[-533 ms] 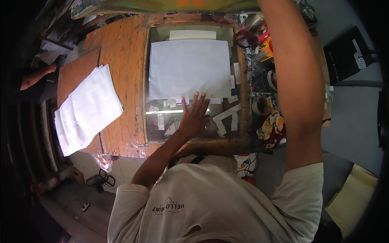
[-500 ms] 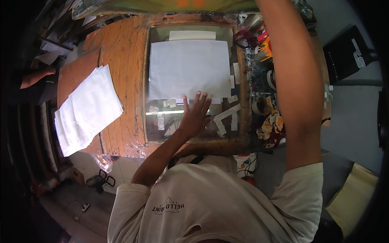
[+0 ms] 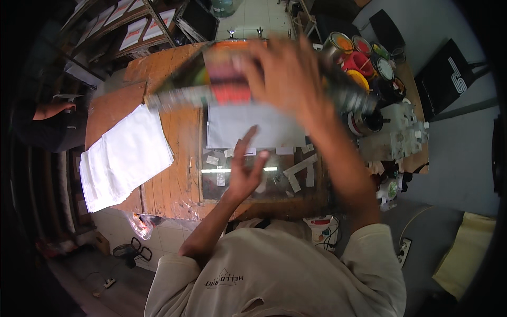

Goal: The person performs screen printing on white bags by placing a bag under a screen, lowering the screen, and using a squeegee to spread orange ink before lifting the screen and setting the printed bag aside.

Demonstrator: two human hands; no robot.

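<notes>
A white sheet of paper (image 3: 228, 127) lies on the glass-topped part of the wooden table, its far part hidden. My left hand (image 3: 246, 171) is at its near edge, fingers spread and holding nothing. Above the sheet, a framed printing screen (image 3: 182, 99) is tilted over the table, blurred, with a red patch near its front edge. My right hand (image 3: 288, 79) is at the screen's front edge, smeared by motion; its grip cannot be made out. Strips of tape (image 3: 296, 177) are stuck on the glass (image 3: 216, 191) near my left hand.
A stack of white sheets (image 3: 127, 158) lies on the wooden tabletop (image 3: 158, 190) at the left. Open paint cans (image 3: 340, 42) and plastic bottles (image 3: 406, 132) crowd the right side. Another person's hand (image 3: 68, 106) shows at the far left, near racks (image 3: 153, 26).
The screen has come down from the upper edge over the sheet, along with my right hand. My left hand has drawn back slightly from the paper's near edge.
</notes>
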